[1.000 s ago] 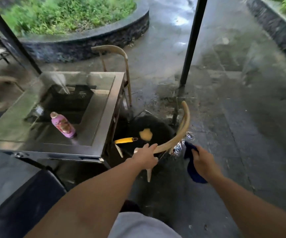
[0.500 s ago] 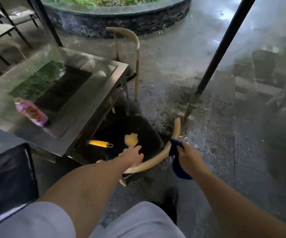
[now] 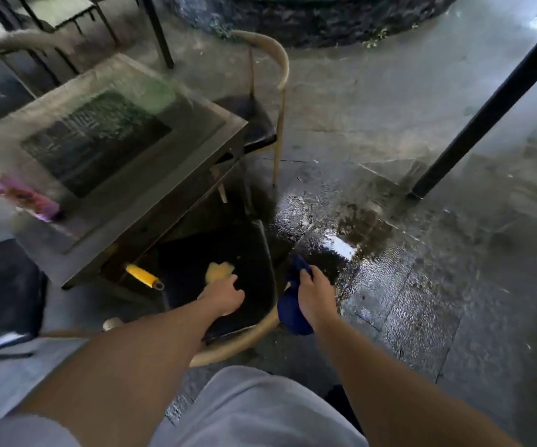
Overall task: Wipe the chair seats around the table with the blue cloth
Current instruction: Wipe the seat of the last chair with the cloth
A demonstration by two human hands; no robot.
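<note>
A: Where's the dark blue bunched-up cloth (image 3: pixel 293 312) rn?

B: In the person's right hand (image 3: pixel 315 296). Fingers curled round it, most of the cloth hanging below the fist, just off the right edge of the near chair's black padded seat (image 3: pixel 244 253), up against the curved tan wooden backrest (image 3: pixel 241 343).

A: And the left hand (image 3: pixel 225 296)?

B: Low over that seat, near its middle. Fingers loose, a bit spread, holding nothing; can't tell if they touch the seat. Its fingertips are right next to a yellowish patch (image 3: pixel 218 271) on the seat.

A: Table?

B: Square glass-topped table w/ metal frame (image 3: pixel 151 156), blurry. Seat's front is tucked under its near corner. A pink plastic bottle (image 3: pixel 25 196) lies on its side by the tabletop's left edge. A yellow cylindrical handle (image 3: pixel 143 275) pokes out beneath the near edge.

A: Other chairs?

B: A second chair, black seat and tan curved back (image 3: pixel 267 91), at the far-right edge. The wet grey stone floor (image 3: pixel 389 221) is shiny, w/ a black slanted pole (image 3: pixel 486 114) standing on it to the right.
</note>
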